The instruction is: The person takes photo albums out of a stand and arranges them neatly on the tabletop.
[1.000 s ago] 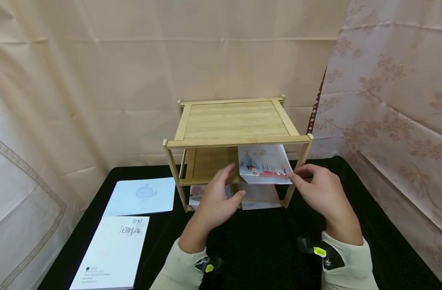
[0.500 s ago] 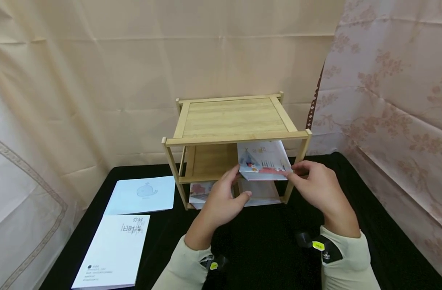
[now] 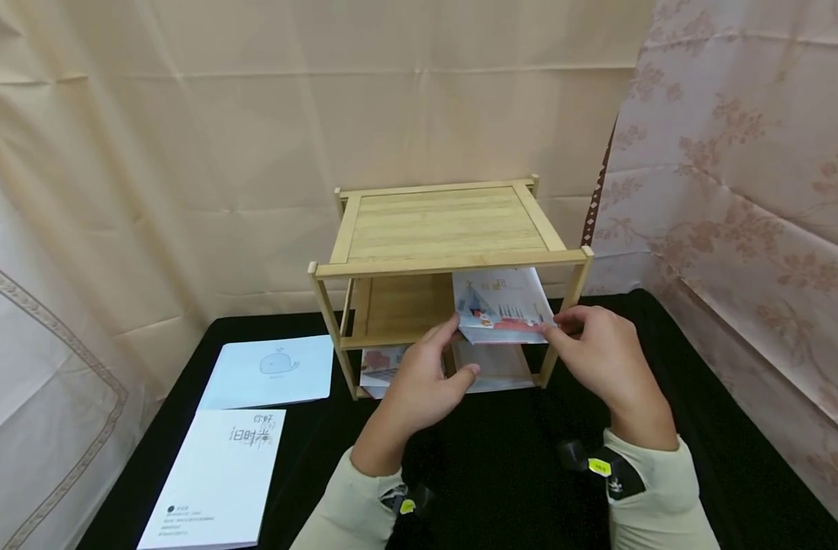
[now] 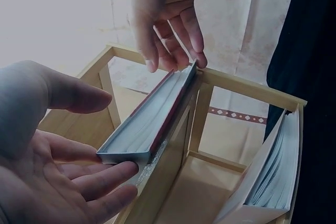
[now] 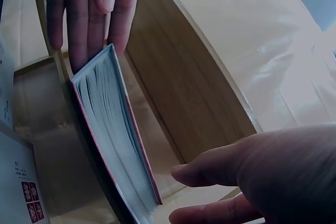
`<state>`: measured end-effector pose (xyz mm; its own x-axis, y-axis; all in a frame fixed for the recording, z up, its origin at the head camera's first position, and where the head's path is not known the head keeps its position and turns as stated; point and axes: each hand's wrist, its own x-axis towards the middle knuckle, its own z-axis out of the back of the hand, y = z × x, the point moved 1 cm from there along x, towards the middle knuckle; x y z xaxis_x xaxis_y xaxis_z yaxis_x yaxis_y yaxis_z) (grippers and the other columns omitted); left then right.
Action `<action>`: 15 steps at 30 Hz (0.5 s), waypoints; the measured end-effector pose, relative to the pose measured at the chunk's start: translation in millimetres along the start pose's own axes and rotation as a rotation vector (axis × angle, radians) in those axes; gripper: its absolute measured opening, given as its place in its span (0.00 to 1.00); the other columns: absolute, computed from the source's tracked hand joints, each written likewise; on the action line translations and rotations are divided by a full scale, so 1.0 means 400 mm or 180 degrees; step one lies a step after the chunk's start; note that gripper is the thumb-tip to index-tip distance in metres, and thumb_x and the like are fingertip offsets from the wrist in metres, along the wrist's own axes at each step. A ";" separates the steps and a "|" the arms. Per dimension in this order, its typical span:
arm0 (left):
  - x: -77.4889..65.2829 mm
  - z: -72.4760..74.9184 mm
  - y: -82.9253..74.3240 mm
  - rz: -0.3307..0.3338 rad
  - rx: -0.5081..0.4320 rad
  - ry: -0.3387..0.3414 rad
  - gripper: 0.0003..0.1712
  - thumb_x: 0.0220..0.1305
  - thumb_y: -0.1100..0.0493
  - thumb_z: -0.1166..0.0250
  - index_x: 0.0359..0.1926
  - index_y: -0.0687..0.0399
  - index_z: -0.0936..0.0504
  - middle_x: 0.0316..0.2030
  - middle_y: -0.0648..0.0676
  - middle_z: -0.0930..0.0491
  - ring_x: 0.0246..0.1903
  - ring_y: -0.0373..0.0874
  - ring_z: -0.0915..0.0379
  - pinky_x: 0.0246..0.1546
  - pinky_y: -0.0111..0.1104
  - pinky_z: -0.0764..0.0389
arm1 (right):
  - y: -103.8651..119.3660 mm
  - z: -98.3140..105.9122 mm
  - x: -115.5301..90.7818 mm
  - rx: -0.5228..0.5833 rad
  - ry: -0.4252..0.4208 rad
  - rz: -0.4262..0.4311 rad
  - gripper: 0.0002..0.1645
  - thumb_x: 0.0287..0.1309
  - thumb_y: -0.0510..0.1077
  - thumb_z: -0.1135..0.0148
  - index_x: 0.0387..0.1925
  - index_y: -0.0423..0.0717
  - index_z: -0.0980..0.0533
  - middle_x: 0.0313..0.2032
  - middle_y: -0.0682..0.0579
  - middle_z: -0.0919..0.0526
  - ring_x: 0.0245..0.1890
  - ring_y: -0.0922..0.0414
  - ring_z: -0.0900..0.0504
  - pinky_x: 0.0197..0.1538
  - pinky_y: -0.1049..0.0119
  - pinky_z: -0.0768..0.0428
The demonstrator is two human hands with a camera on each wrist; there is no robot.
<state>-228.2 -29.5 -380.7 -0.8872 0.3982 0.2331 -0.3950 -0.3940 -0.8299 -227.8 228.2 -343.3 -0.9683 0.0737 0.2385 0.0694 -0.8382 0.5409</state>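
Note:
A hardcover book [image 3: 504,302] with a tent drawing lies on the right side of the middle tier of a wooden shelf rack [image 3: 453,225]. Its front end sticks out slightly past the tier's edge. My left hand [image 3: 425,386] touches its near left corner with extended fingers, thumb held apart. At the opposite corner is my right hand [image 3: 607,363], fingertips against the cover. In the right wrist view that thumb and finger stand apart beside the book [image 5: 113,135]. The left wrist view shows the page block [image 4: 144,124] between both hands.
Books lie on the bottom tier, one at left [image 3: 380,363] and a pale one at right [image 3: 497,370]. Left of the rack are a pale blue whale-print notebook [image 3: 274,370] and a white book [image 3: 212,481] on the black cloth [image 3: 501,473]. Curtains hang behind and beside.
My left hand has moved right and up to the book's left corner. My right hand stays at its right corner; the book has barely shifted.

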 end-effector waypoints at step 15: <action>-0.006 0.003 -0.020 0.0046 0.0005 -0.0112 0.38 0.68 0.53 0.32 0.76 0.46 0.33 0.74 0.50 0.32 0.71 0.46 0.32 0.73 0.47 0.32 | 0.003 -0.004 0.008 -0.0055 -0.0242 0.0004 0.23 0.66 0.60 0.33 0.41 0.44 0.12 0.40 0.43 0.10 0.35 0.50 0.17 0.32 0.62 0.26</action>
<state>-223.1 -28.3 -374.3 -0.9006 0.3632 0.2387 -0.3823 -0.4008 -0.8326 -231.4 226.5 -343.1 -0.9472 0.1131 0.3000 0.0657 -0.8474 0.5269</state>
